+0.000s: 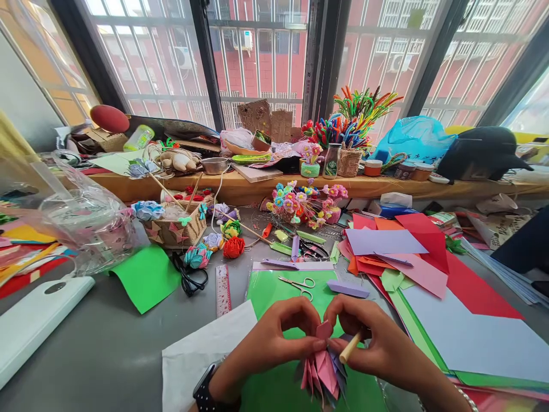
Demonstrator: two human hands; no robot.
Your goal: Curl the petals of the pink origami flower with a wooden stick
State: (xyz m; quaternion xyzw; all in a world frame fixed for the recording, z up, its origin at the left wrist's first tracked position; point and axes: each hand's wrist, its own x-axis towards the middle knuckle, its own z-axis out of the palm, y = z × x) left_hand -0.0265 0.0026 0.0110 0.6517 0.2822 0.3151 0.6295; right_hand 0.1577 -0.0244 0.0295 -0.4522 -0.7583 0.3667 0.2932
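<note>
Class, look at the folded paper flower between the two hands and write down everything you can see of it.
The paper flower is made of folded pink and purple paper, with pointed petals hanging downward in layers and one small pink petal standing at the top. It is held above a green sheet. The left hand pinches it from one side; the right hand holds it from the other, along with a pale wooden stick angled beside the petals.

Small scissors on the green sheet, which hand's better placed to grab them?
Probably left. The scissors lie just ahead of the left hand, which only pinches the pink paper flower. The right hand is further to the side and also holds a wooden stick against the flower.
</note>
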